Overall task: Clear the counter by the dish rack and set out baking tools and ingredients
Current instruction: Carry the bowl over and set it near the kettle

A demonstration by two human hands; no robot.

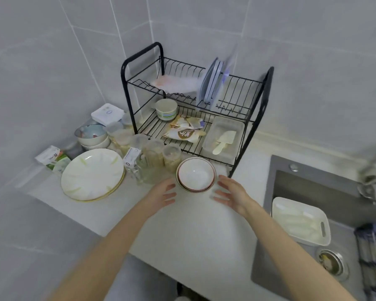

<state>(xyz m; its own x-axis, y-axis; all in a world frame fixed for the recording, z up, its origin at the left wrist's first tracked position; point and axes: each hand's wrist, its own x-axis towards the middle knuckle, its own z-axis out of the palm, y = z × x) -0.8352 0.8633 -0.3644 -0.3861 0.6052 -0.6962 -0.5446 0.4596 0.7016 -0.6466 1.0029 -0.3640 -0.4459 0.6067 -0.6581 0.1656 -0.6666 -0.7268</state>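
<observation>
Stack of round white ceramic bowls w/ pinkish rims (196, 175) sits on the white counter (182, 224) just in front of the black wire dish rack (267, 88), at 12 o'clock between both hands. Left hand (161, 192) lies at its 8 o'clock, right hand (231, 192) at 4 o'clock, both w/ fingers spread, holding nothing and not touching it (about equally near). Bowls being round, no long axis matters; prob a two-handed lift next.

Both bare forearms are stretched forward side by side. The left hand (163, 193) and right hand (232, 193) are held open, palms turned toward each other, fingers straight and slightly spread. Nothing is gripped by either.
</observation>
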